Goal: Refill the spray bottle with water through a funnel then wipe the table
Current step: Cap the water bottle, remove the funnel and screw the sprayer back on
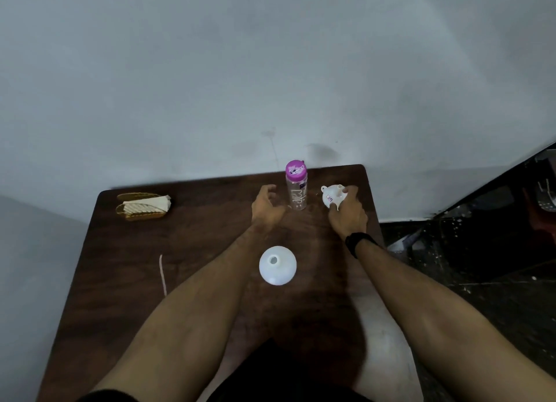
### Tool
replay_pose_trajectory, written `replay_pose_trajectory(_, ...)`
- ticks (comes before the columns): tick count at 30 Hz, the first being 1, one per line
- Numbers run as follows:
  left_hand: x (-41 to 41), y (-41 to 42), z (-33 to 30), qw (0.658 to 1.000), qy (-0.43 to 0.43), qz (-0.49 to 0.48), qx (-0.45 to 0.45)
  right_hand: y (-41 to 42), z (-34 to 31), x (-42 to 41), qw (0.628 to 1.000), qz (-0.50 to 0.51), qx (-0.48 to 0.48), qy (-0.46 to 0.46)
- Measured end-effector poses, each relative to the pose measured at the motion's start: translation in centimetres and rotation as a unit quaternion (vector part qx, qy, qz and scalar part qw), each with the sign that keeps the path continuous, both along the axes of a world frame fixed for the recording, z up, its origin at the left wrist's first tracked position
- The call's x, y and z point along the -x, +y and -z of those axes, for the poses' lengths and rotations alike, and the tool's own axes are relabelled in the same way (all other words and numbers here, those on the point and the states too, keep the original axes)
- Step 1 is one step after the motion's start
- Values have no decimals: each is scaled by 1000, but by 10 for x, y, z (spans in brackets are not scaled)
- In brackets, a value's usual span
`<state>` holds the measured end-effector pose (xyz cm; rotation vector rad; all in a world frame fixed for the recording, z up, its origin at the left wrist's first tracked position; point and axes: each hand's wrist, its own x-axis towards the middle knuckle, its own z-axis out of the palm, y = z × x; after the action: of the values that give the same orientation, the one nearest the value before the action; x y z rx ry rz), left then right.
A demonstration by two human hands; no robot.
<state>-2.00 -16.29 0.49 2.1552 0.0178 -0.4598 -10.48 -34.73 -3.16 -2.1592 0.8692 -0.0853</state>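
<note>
A white spray bottle [277,265] stands uncapped in the middle of the dark wooden table [126,269], its neck open upward. A clear water bottle [296,188] with a purple lid stands at the far edge. My left hand [266,209] hovers just left of that bottle with fingers loosely curved, holding nothing. A white funnel [332,196] lies upside down at the far right, spout up. My right hand [349,213] grips the funnel's rim with thumb and fingers.
A golden holder with white napkins [144,206] sits at the table's far left. A thin pale straw-like strip [163,274] lies at the left. A grey wall backs the table. To the right the table edge drops to a dark floor.
</note>
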Motion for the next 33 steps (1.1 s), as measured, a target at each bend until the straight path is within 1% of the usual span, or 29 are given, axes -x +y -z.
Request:
replay_pose_trajectory(4, 27, 59, 10, 998, -41, -25, -34, 34, 12, 24, 998, -55, -28, 0)
replay_pose_trajectory(8, 61, 123, 19, 992, -43, -109, -43, 72, 13, 43, 995, -81, -54, -30)
replay_pose_trajectory(13, 105, 209, 40, 975, -36, -163, -144, 123, 9, 64, 983, -132, -86, -99)
replay_pose_trajectory(15, 123, 238, 46, 966, -48, -182, -179, 139, 11, 76, 978, -163, -63, -116)
replay_pose_trajectory(17, 142, 259, 48, 957, -46, -197, -210, 151, 13, 87, 976, -185, -42, -112)
replay_pose_trajectory(21, 160, 280, 47, 936, 8, -234, -262, 161, 26, 95, 979, -198, -40, -43)
replay_pose_trajectory(23, 161, 285, 46, 924, 42, -266, -271, 164, 31, 96, 977, -207, -25, -37)
replay_pose_trajectory(27, 160, 300, 53, 914, 114, -310, -236, 183, 26, 94, 971, -234, -24, -29)
replay_pose_trajectory(30, 154, 308, 59, 906, 178, -320, -210, 199, 22, 92, 964, -262, -32, -19)
replay_pose_trajectory(33, 151, 316, 65, 901, 215, -316, -203, 216, 17, 87, 958, -285, -29, -15)
